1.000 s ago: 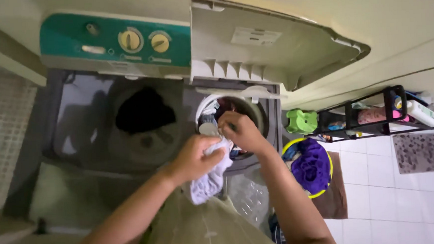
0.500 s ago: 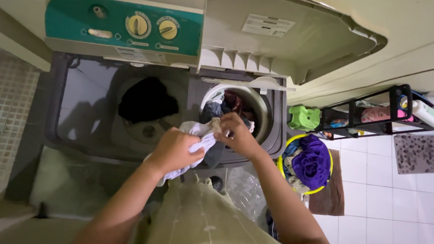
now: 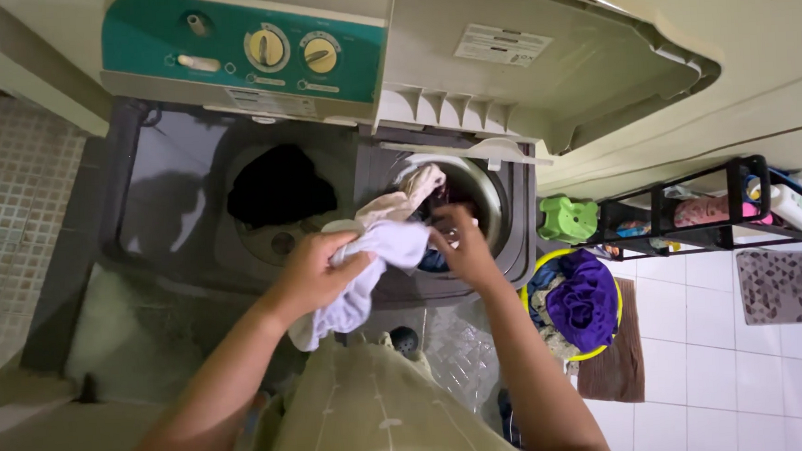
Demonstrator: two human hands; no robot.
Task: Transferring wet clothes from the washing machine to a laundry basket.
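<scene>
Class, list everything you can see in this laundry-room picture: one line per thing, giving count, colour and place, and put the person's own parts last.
Twin-tub washing machine: one, grey with a teal panel, centre.
Dials: two, yellow, on the teal panel.
Raised lid: one, cream, above the right tub.
Dark garment: one, black, in the left tub.
Mixed clothes: a few, in the right tub.
Pale cloth: one, white-lilac, in the left hand.
Basket: one, yellow rim, purple clothes inside, on the floor at right.
Green stool: one, beside the machine.
Black rack: one, holding bottles, right.
Patterned mat: one, brown, on white tiles.
Left hand: gripping the pale cloth.
Right hand: over the right tub, fingers at the clothes.
</scene>
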